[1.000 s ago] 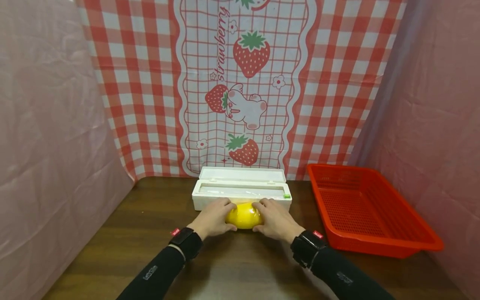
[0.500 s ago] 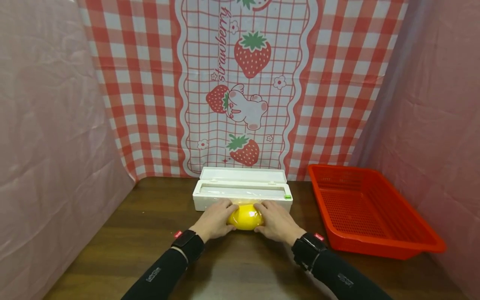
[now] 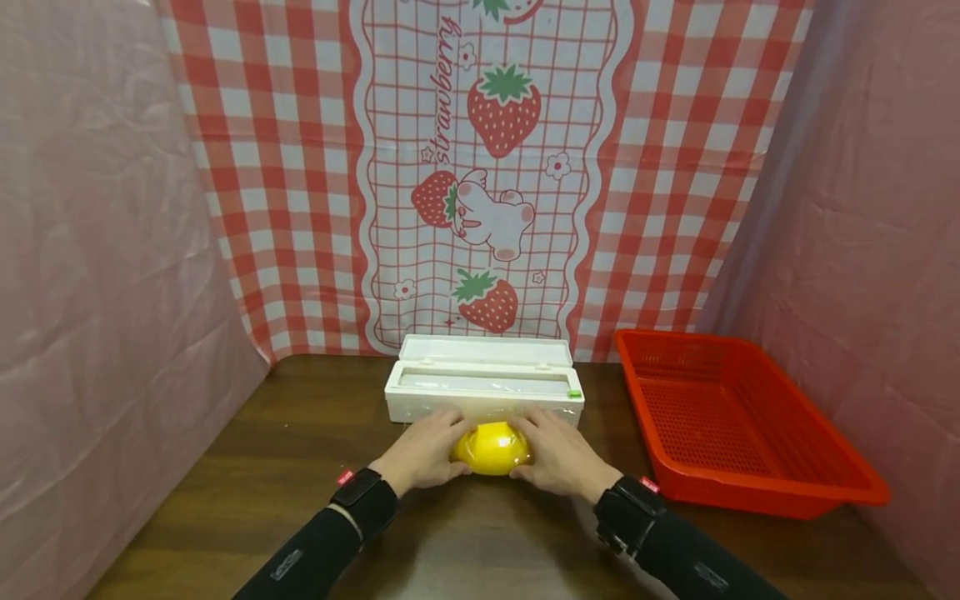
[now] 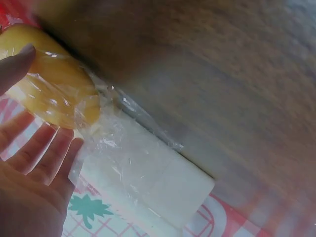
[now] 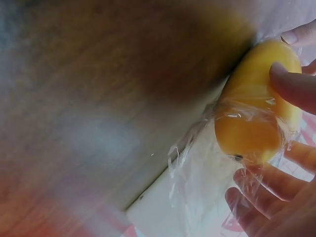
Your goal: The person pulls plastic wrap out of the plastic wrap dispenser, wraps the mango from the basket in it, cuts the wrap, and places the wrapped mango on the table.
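A glossy yellow mango-like fruit [image 3: 492, 449], partly covered in clear cling film [image 4: 111, 138], sits between both hands. My left hand [image 3: 423, 448] holds its left side, thumb on the near face and fingers beyond. My right hand [image 3: 564, 452] grips the right side in the same way. In the right wrist view, the fruit [image 5: 256, 108] shows a small dark spot at its end. Loose film [image 5: 197, 163] spreads from the fruit over the front of the white cling film dispenser [image 3: 483, 403], whose lid [image 3: 486, 350] is raised behind it. A green slider [image 3: 574, 394] sits at its right end.
To the right stands a red plastic basket [image 3: 738, 417] with a mesh floor. The wooden table [image 3: 300, 467] ends at a red-checked strawberry cloth [image 3: 300, 167] behind. Pink cloth [image 3: 97, 292] hangs on both sides.
Both hands have drawn the fruit a little toward me, away from the dispenser. More film shows between the fruit and the dispenser's front. The basket and dispenser stay put.
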### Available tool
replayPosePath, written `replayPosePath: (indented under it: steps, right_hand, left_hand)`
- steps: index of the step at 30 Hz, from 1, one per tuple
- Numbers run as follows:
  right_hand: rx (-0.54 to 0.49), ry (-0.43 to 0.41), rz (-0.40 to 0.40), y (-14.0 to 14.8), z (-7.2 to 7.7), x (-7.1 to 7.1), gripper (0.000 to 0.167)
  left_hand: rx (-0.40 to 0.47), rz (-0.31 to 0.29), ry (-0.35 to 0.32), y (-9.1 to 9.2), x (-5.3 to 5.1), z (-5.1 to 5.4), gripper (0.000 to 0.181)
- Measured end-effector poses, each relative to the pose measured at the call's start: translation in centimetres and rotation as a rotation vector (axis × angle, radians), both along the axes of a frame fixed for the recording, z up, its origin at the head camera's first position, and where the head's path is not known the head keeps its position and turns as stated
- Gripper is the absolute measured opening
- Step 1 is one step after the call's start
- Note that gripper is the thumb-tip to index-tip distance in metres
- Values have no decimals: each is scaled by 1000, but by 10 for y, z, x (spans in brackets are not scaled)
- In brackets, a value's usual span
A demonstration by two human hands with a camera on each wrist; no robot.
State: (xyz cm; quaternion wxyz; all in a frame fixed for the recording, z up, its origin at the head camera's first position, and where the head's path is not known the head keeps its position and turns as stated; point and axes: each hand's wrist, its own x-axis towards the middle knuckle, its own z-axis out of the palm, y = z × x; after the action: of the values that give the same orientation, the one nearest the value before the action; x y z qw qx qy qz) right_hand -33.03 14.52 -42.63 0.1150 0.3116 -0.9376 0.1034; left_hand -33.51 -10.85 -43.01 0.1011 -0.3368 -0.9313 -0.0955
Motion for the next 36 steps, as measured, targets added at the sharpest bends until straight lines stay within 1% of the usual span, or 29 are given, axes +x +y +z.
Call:
replayPosePath:
  steps: [3, 7, 13, 17, 20, 23, 28, 32, 36]
  right_hand:
    - [1, 5, 12, 2, 1, 6, 70]
    - [3, 21, 35, 3, 2, 13, 69]
    - [25, 58, 64, 4, 3, 24, 69]
    - [47, 38, 54, 5, 4, 31, 70]
    - [52, 12, 47, 6, 5, 35, 70]
    - [59, 20, 57, 6, 5, 37, 71]
    - [96, 85, 96, 9, 5, 42, 75]
    - [97, 125, 109, 11, 8, 43, 78]
    - [64, 133, 99, 12, 16, 40, 80]
  left_hand:
    - [-13, -8, -11, -1, 6, 3, 55]
    - [-37, -27, 11, -2, 13, 5, 56]
    - [-64, -53, 46, -4, 23, 5, 55]
    - [-76, -78, 65, -4, 29, 6, 54]
    - [-73, -91, 60, -5, 34, 9, 54]
    - [-66, -93, 45, -5, 37, 10, 55]
    - [-53, -85, 18, -7, 40, 11, 59]
    - [-34, -78, 44, -7, 42, 14, 59]
    - [5, -70, 74, -5, 41, 21, 62]
